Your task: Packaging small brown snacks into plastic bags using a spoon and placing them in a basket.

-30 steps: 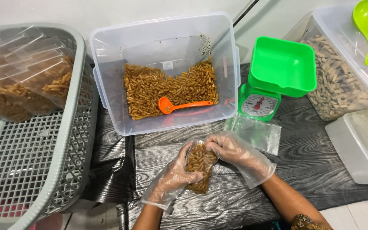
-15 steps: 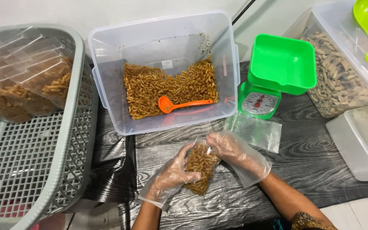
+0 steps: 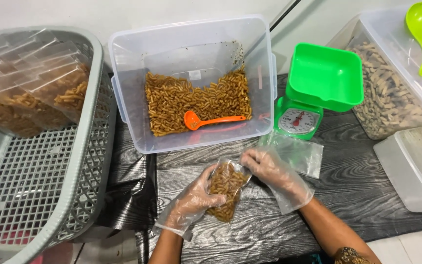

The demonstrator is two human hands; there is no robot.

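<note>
A small clear bag of brown snack sticks [image 3: 226,189] held over the dark wood-grain table [image 3: 357,181] — both gloved hands on it.

The left hand [image 3: 194,199] wraps the bag's side, the right hand [image 3: 265,168] pinches its top corner. Just beyond — empty clear bags [image 3: 300,155], a green scale [image 3: 318,88], a clear tub [image 3: 191,44] of snacks with an orange scoop [image 3: 210,120], and a grey basket [image 3: 50,195] of filled bags to the left.

- clear pouch of brown snack [image 3: 226,190], mid worktop, held in gloved hands
- empty clear bags [image 3: 296,154], flat below scale
- filled clear pouches [image 3: 30,95], stacked in grey basket
- round white scale dial [image 3: 297,120]
</note>
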